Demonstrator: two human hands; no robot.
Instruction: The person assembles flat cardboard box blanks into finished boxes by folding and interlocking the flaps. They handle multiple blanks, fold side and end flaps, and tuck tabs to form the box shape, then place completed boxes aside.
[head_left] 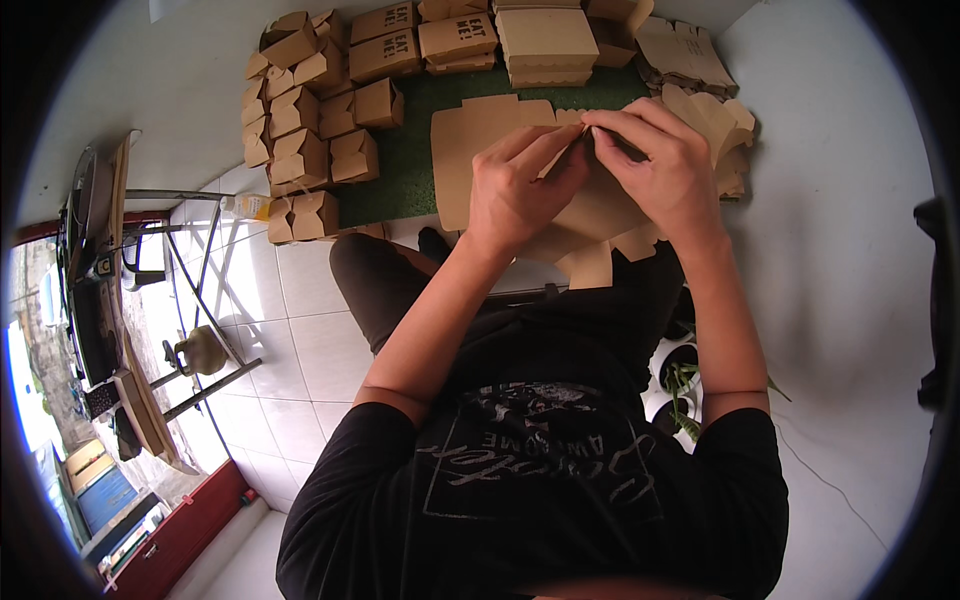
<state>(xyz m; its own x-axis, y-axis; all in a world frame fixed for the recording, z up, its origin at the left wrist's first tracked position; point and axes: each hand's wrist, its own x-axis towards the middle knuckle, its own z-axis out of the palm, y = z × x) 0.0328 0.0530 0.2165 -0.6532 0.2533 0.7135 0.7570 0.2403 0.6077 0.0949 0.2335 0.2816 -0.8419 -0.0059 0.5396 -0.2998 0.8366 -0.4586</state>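
A brown unfolded cardboard box blank (592, 212) with cut flaps lies over the near side of the green table and hangs over its edge toward my lap. My left hand (522, 188) is closed, its fingertips pinching at the far edge of the blank. Close against it, my right hand (662, 172) also pinches there, thumb and forefinger together. The fingertips of both hands nearly meet. What exactly lies between them is partly hidden.
Folded small boxes (295, 112) stand stacked at the table's left, and larger boxes (545, 45) along the back. More flat blanks (683, 55) lie at the far right, beside loose curved cardboard pieces (735, 125). Green table surface (415, 170) shows between. Potted plants (680, 380) stand beneath my right arm.
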